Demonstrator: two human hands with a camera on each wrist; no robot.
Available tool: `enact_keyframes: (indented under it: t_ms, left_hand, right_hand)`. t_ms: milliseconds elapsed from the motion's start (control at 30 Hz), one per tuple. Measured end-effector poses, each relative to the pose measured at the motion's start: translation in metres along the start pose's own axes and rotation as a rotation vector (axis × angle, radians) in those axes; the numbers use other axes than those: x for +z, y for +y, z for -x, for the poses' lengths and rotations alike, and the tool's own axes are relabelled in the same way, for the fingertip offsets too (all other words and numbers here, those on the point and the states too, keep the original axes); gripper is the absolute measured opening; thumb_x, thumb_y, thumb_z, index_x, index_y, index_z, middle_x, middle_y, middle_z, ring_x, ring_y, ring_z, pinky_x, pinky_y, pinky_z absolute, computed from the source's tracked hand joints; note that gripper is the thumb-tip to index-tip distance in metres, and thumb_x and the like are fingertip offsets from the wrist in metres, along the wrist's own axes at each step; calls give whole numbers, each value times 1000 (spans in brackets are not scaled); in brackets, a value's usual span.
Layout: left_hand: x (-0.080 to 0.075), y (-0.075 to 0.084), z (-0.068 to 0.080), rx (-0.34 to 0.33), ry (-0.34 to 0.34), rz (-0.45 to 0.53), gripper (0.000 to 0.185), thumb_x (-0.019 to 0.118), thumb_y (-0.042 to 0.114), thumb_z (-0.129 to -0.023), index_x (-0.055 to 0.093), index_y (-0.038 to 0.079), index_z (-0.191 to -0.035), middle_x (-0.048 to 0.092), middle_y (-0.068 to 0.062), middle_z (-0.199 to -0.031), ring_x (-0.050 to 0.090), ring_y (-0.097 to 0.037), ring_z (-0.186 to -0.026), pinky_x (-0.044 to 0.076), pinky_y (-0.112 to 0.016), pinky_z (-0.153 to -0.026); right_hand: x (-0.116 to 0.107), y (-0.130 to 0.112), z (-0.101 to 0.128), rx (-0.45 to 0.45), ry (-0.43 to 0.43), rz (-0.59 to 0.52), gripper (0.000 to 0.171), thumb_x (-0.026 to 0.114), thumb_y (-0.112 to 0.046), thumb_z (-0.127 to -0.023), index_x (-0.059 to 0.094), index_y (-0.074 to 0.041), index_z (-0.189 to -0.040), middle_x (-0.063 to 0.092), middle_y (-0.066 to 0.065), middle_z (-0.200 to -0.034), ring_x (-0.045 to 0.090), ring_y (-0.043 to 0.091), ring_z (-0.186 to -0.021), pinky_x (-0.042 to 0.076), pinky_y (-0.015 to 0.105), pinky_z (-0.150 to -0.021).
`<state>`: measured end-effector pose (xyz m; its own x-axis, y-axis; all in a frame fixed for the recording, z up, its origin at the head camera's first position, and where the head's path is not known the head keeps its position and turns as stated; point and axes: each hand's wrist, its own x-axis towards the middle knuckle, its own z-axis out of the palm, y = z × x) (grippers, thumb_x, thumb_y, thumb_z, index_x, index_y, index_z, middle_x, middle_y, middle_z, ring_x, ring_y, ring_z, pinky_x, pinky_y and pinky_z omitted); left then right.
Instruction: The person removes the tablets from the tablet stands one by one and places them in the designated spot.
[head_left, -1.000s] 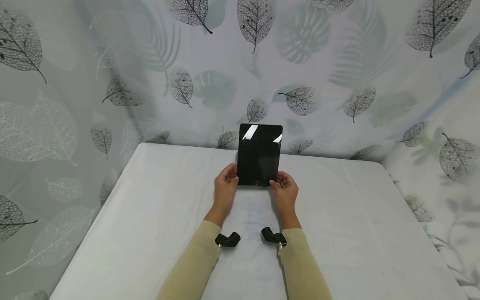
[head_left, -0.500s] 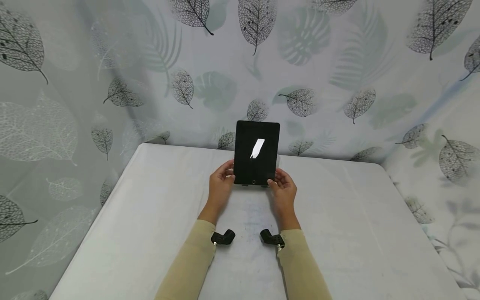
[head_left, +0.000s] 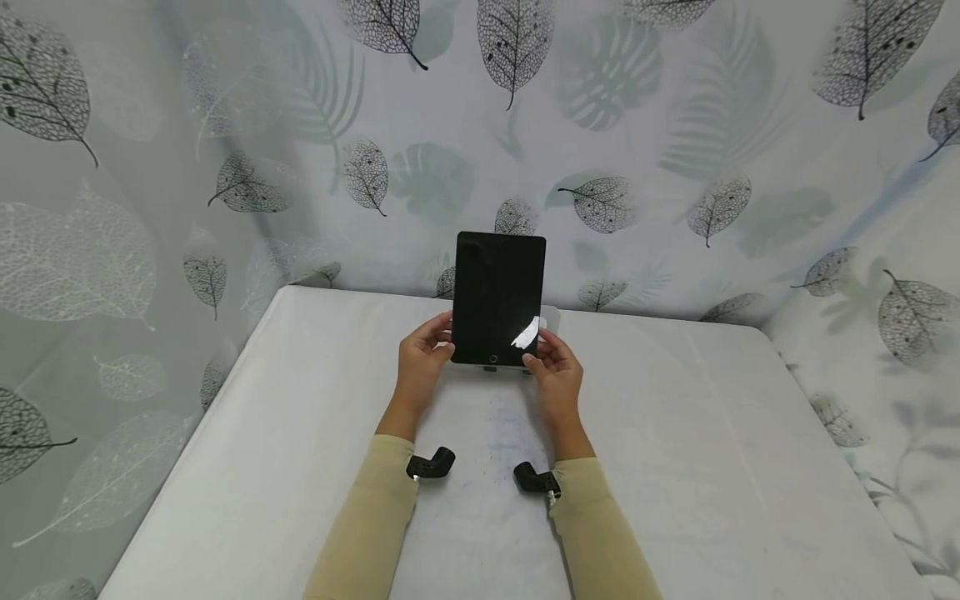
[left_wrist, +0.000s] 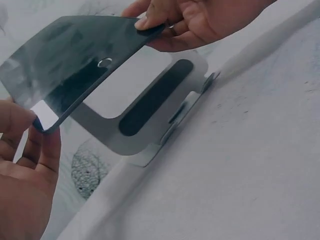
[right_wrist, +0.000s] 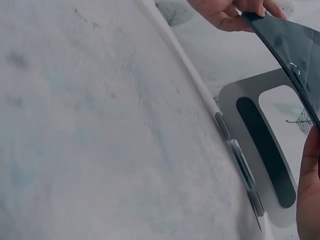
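Note:
A black tablet (head_left: 498,296) with a round home button is held up, screen toward me, by both hands. My left hand (head_left: 422,362) pinches its lower left corner, thumb on the front and fingers behind. At the lower right corner my right hand (head_left: 557,379) grips it the same way. Behind the tablet is a grey tablet stand (left_wrist: 155,97) with a dark pad, a cut-out and small lips along its lower edge. In both wrist views the tablet's bottom edge is apart from that pad. From the head, the tablet hides most of the stand.
The stand is near the far edge of a white-covered table (head_left: 675,467). Leaf-patterned cloth (head_left: 637,125) hangs behind and at both sides. Each wrist wears a black strap with a camera (head_left: 431,463).
The tablet and both hands have moved left and slightly up, tablet still held. More of the stand now shows at the tablet's right side. The glare on the screen has shifted.

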<state>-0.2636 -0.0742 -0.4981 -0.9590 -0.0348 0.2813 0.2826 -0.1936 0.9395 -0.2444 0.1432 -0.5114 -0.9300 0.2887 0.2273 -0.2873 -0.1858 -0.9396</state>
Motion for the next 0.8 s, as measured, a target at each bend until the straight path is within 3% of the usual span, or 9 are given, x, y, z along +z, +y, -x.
enact_keyframes:
  t_ms: [300, 800]
  left_hand:
    - [-27, 11, 0, 33, -33, 26, 53, 59, -21, -85, 63, -3, -134, 69, 0, -109, 64, -13, -100, 54, -16, -79]
    - [-75, 32, 1, 30, -40, 101, 52, 56, -26, -83, 56, -16, -134, 70, 1, -103, 64, -11, -96, 54, -15, -77]
  right_hand:
    - [18, -11, 9, 4, -99, 32, 51, 69, 12, -88, 61, 1, -138, 62, -1, -102, 64, 9, -99, 55, 14, -79]
    - [58, -16, 27, 11, -227, 68, 56, 69, 10, -90, 59, -6, -143, 63, 8, -110, 65, 7, -102, 55, 14, -82]
